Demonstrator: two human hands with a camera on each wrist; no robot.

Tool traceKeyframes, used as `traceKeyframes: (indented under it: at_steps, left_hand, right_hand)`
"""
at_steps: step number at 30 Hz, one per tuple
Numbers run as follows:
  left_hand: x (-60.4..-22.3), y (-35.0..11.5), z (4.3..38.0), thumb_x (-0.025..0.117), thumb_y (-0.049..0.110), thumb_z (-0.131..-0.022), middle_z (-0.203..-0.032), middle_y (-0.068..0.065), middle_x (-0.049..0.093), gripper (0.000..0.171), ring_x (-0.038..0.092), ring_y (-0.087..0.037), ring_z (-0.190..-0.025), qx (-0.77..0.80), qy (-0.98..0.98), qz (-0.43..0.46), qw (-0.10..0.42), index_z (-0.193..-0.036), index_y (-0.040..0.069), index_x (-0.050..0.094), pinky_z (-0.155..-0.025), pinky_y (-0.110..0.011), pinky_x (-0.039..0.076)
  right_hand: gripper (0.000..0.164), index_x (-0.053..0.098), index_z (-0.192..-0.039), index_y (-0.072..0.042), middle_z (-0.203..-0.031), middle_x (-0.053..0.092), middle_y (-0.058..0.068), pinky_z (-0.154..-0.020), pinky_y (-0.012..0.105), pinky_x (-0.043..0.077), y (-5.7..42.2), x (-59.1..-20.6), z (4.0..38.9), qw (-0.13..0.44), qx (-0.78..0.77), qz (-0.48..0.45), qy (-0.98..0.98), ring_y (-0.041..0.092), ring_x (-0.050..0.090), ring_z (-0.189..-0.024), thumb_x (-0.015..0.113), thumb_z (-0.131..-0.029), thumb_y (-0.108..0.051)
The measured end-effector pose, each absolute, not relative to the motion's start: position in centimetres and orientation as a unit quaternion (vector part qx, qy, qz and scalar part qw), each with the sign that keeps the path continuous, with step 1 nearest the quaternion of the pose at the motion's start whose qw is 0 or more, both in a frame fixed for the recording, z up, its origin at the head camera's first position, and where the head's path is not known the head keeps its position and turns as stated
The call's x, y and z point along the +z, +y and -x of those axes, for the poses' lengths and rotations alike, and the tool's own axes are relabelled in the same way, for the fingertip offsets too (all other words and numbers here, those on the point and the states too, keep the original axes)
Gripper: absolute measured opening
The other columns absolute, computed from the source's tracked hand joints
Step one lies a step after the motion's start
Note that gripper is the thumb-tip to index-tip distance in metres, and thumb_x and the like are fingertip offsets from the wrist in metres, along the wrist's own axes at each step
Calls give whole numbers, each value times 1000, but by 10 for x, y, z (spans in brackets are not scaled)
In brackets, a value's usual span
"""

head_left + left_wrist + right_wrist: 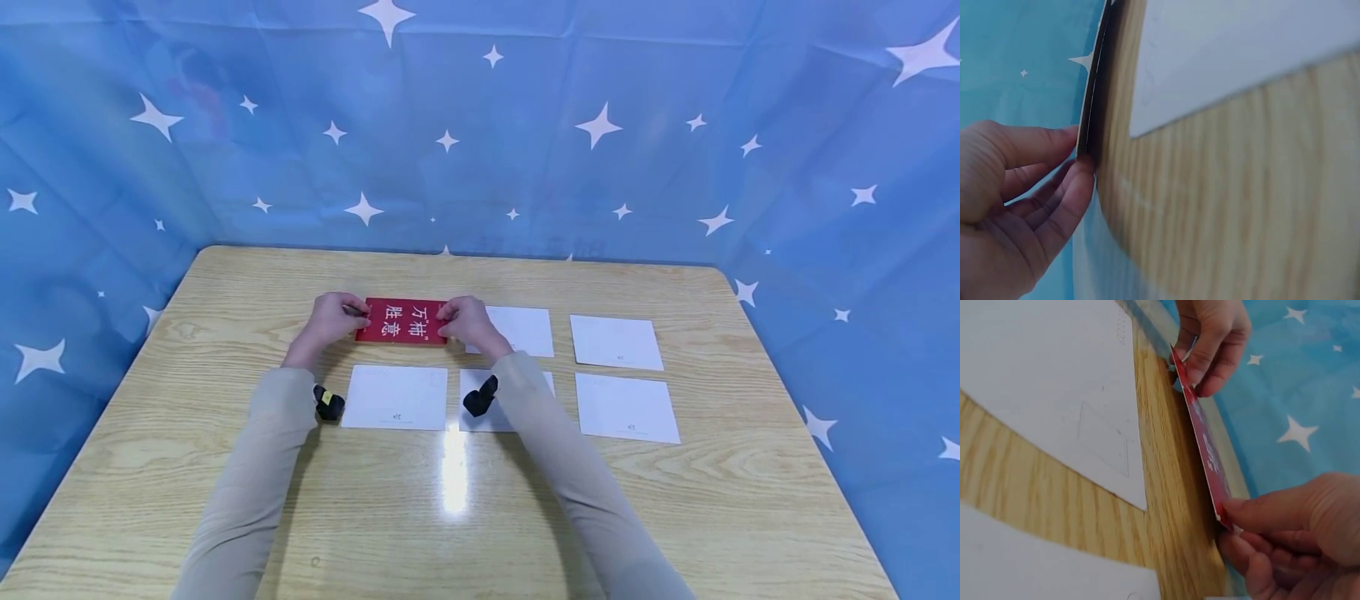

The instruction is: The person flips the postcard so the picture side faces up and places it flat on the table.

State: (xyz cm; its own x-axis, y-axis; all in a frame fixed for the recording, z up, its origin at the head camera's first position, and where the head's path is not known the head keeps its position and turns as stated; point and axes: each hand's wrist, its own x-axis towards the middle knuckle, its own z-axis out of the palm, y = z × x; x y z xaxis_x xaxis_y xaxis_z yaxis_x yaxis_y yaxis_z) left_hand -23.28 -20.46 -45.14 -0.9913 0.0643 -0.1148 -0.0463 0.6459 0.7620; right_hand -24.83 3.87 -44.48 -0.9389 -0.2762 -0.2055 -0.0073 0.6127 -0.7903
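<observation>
A red card point(405, 322) with white Chinese characters, turned sideways, is held up a little above the table at the back left of the cards. My left hand point(332, 320) pinches its left end between thumb and fingers, and my right hand point(469, 323) pinches its right end the same way. From the right wrist view the red card point(1205, 447) is seen nearly edge-on, tilted. In the left wrist view only its thin dark edge point(1092, 87) shows. Just in front lies a white card point(395, 396), blank apart from faint print.
More white cards lie flat in two rows: one partly behind my right hand point(527, 329), one partly under my right forearm point(474, 421), and two at the right, a back card point(617, 342) and a front card point(627, 407). A blue star-patterned cloth point(480, 167) hangs behind the wooden table point(735, 517).
</observation>
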Motion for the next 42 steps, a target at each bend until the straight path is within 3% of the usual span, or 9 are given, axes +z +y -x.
traceKeyframes:
  at_steps: [9,17,22,32,42]
  left_hand:
    - [-447,-195,235,65,2,-85,-107,-23,59,25,56,-33,-97,372,925,-9,72,-108,-8,63,-83,-41,48]
    - [-446,-193,235,65,3,-85,-110,-23,58,27,52,-32,-100,356,931,1,81,-111,-8,63,-88,-43,45]
    - [-448,-194,236,64,5,-86,-111,-23,58,28,52,-33,-101,366,927,6,79,-112,-7,63,-87,-43,46]
    - [-443,-191,233,63,9,-88,-108,-21,61,25,54,-32,-95,420,906,16,46,-110,-5,64,-81,-40,49]
    - [-441,-159,239,66,10,-87,-113,-20,61,30,54,-31,-104,445,895,-9,45,-114,-2,63,-92,-43,45]
  right_hand:
    - [14,67,-93,-1,-91,61,8,-66,24,47,33,-443,249,163,-403,69,898,19,53,-84,72,-79,0]
    - [11,69,-89,-2,-95,61,8,-72,28,51,30,-442,246,163,-372,74,911,22,53,-91,73,-79,-2]
    - [9,68,-90,-3,-91,61,7,-69,26,50,35,-445,247,156,-407,75,897,20,54,-86,71,-81,-4]
    - [16,67,-99,-1,-89,62,8,-67,25,47,76,-443,247,111,-501,47,857,18,56,-79,68,-84,-7]
    - [13,68,-94,-3,-88,63,8,-72,30,48,112,-439,250,85,-515,24,853,20,57,-80,71,-83,-8]
